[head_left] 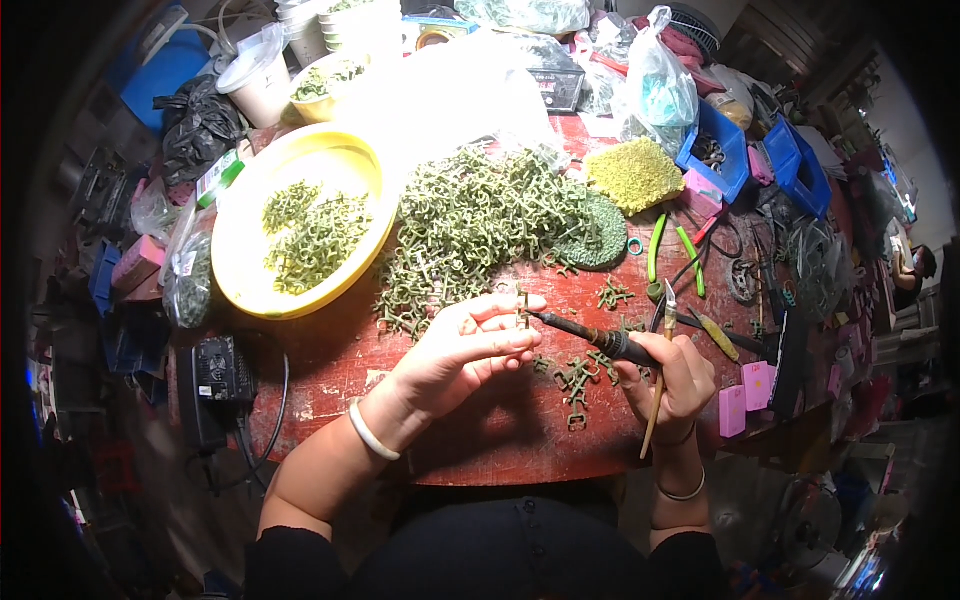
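Between the fingertips of my left hand (440, 355) is a small green link-shaped piece (523, 312), held up over the table. My right hand (678, 382) grips a soldering iron (585, 335) with a dark handle; its tip points left and reaches close to the green piece, though I cannot tell whether they touch. The same hand also holds a thin wooden-handled knife (654, 415), blade upward. Below the iron lie several joined green pieces (575, 383). Beyond my hands spreads a big heap of similar green pieces (470, 215).
A yellow basin (228, 270) with more green pieces stands left on the red table (330, 385). A black power box (222, 370) is at the left edge. At right lie green-handled pliers (656, 250), pink blocks (733, 410) and blue bins (728, 165). Bright glare covers the back.
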